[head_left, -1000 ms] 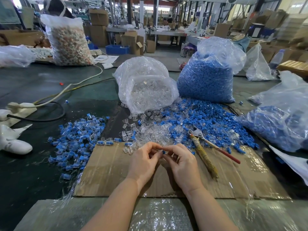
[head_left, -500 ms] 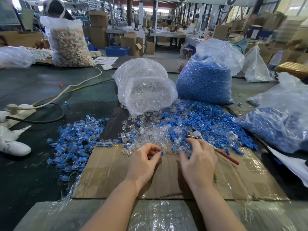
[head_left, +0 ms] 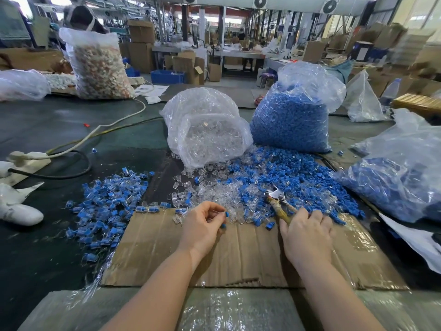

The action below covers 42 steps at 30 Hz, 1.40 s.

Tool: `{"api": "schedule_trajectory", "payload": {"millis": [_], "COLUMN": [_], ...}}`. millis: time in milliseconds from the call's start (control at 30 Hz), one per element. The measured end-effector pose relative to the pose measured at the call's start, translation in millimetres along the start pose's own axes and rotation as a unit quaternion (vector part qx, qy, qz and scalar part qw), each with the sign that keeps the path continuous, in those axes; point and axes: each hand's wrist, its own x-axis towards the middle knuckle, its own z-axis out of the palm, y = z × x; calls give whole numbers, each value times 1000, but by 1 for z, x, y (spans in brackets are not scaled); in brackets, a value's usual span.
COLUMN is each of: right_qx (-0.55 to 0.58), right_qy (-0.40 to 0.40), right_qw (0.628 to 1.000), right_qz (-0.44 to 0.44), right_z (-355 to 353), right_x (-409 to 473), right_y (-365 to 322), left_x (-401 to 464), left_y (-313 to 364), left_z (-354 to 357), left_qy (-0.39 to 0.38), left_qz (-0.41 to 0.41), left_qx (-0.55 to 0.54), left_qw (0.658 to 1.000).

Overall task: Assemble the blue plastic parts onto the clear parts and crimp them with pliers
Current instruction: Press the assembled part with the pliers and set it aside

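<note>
Head view: the left hand (head_left: 202,225) holds an assembled part (head_left: 223,218) pinched in its curled fingers above the cardboard sheet (head_left: 238,256). Two small blue ends of the part show at the fingertips, one above the other, so its long axis runs roughly up-down in the frame; the clear body between them is barely visible.

The right hand (head_left: 307,235) lies palm-down on the pliers (head_left: 278,203), fingers curled over the handles. The pliers' long axis runs diagonally: the metal jaws point up and to the left, onto the loose parts, and the wrapped handles run down and to the right under the hand. Whether the jaws are open or closed cannot be determined.

Loose blue parts (head_left: 298,182) and loose clear parts (head_left: 222,194) lie in a mixed heap touching the far edge of the cardboard. A separate pile of assembled parts (head_left: 107,206) lies to the left on the dark table (head_left: 47,247).

Containers:
- Clear bag (head_left: 205,130), open mouth facing the heap, holds clear parts.
- Upright bag (head_left: 293,115) beside it holds blue parts.
- Slumped bag (head_left: 401,177) at right holds blue parts.
- Tall bag (head_left: 97,65) at far left holds pale and reddish pieces.
</note>
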Motion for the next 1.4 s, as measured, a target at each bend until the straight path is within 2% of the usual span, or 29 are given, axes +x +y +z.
{"api": "schedule_trajectory", "payload": {"millis": [100, 167, 200, 300, 367, 433, 600, 767, 900, 1400], "right_qx": [0, 93, 172, 388, 463, 488, 463, 410, 401, 420], "right_qy": [13, -6, -42, -200, -284, -324, -379, -378, -370, -400], "right_qw": [999, 992, 978, 893, 835, 807, 794, 824, 832, 809], "right_qz": [-37, -86, -107, -108, -88, -73, -103, -103, -96, -95], "right_z": [-13, -21, -25, -38, -43, -45, -48, -51, -51, -48], "right_x": [-1, -2, -3, -7, -12, -15, -16, -14, -15, -18], "right_y": [-4, -9, -11, -18, -22, -23, -20, -21, -25, -28], "left_x": [7, 12, 15, 22, 24, 25, 26, 25, 25, 19], "left_y": [6, 10, 12, 18, 19, 19, 15, 14, 15, 20], "left_z": [-1, 0, 1, 2, 2, 0, -3, -4, -4, -6], "left_qy": [26, 41, 49, 64, 69, 74, 99, 100, 99, 104], "left_qz": [-27, -35, -41, -63, -70, -74, -87, -94, -95, -114], "left_qx": [-51, -73, -86, -127, -134, -127, -109, -105, -105, -112], "left_qw": [998, 996, 994, 988, 986, 986, 985, 985, 985, 982]}}
